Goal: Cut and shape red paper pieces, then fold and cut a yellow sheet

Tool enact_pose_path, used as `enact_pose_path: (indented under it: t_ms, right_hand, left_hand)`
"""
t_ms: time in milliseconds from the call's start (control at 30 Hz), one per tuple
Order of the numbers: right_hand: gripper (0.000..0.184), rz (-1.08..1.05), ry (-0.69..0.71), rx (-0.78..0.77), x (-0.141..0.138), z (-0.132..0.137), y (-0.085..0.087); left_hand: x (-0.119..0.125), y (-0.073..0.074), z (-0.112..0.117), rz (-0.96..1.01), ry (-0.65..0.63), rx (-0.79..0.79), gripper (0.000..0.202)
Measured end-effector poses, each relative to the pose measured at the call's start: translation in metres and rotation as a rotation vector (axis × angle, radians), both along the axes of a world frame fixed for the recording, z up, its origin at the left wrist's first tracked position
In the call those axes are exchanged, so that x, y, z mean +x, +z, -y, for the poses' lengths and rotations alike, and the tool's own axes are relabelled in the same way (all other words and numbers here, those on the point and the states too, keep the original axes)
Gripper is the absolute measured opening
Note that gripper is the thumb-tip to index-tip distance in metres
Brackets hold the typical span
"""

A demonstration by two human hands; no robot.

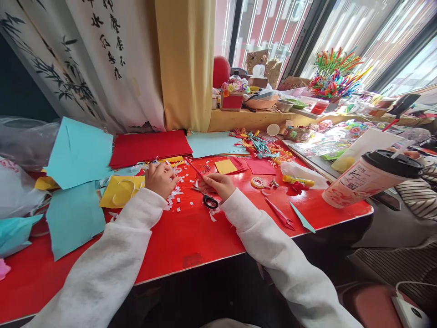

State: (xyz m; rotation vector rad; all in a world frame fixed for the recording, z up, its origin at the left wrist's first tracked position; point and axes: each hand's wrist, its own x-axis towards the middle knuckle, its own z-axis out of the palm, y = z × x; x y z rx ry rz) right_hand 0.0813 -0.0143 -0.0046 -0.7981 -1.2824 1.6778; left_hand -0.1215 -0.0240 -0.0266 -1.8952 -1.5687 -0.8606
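Note:
My right hand [220, 184] pinches a thin pinkish-red paper strip [194, 168], which slants up and left from the fingers. Black-handled scissors [210, 201] lie on the table just below that hand, their blades partly under it. My left hand [160, 180] rests with bent fingers over a scatter of small white paper scraps [175, 197]; its fingertips are partly hidden, and what they pinch I cannot make out. Beside its wrist lies a yellow paper [122, 191] with a pale loop on it.
On the red table [191, 237] lie light-blue sheets [77, 218], red sheets [150, 148], a tape roll [257, 182], a yellow tube [298, 181] and folded paper pieces [280, 214]. A tall drink cup [362, 180] stands at the right edge. Craft items crowd the windowsill [239, 116].

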Motion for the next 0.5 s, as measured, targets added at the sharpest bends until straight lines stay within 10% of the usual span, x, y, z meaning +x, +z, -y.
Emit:
enact_pose_path:
  t_ms: [300, 500]
  right_hand:
    - [0.029, -0.052, 0.275, -0.069, 0.001, -0.002, -0.002]
    - [0.027, -0.075, 0.413, -0.182, 0.005, -0.004, 0.0]
  left_hand:
    - [0.02, 0.021, 0.017, 0.047, 0.017, 0.302, 0.037]
    - [0.025, 0.027, 0.029, -0.323, -0.221, 0.241, 0.033]
